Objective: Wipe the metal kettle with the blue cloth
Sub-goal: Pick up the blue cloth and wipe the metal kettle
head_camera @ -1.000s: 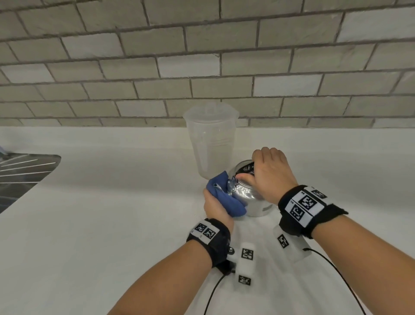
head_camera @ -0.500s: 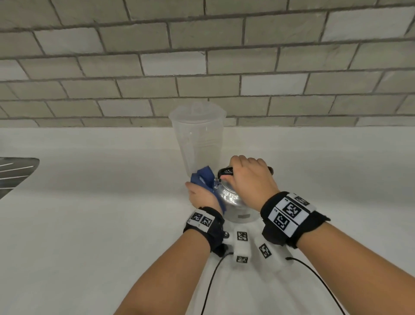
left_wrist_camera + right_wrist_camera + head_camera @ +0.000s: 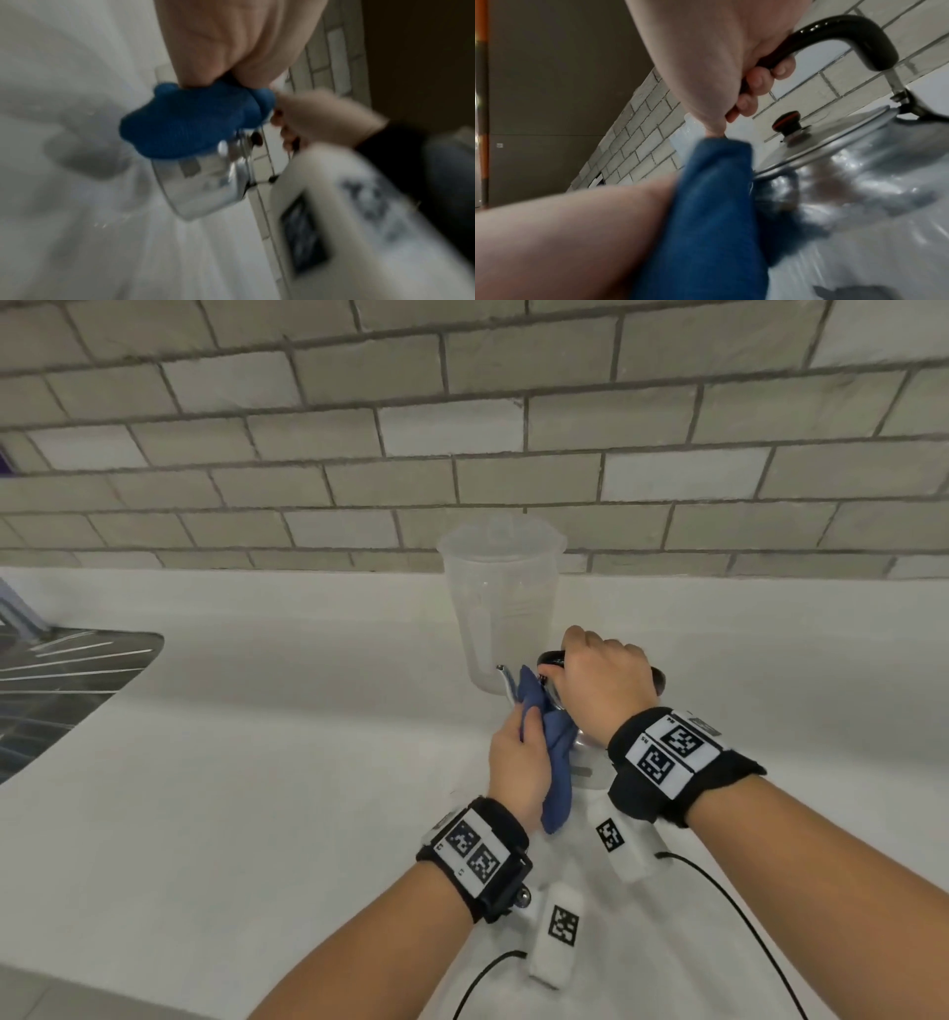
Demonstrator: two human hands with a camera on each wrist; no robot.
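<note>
Head view: your right hand (image 3: 603, 685) wraps the black handle (image 3: 552, 656) and steadies the metal kettle (image 3: 585, 747) on the white counter (image 3: 257, 788), just in front of the clear plastic jug (image 3: 500, 608). Your left hand (image 3: 518, 762) grips the blue cloth (image 3: 552, 747) against the kettle's left side.

Left wrist view: blurred; cloth (image 3: 190, 121) bunched on the upper wall (image 3: 205, 186). Flatten it for more contact.

Right wrist view: fingers (image 3: 757, 81) curl tight round the handle (image 3: 834, 30). Work under the lid (image 3: 821, 146) rim; hold the kettle firm against tipping.
</note>
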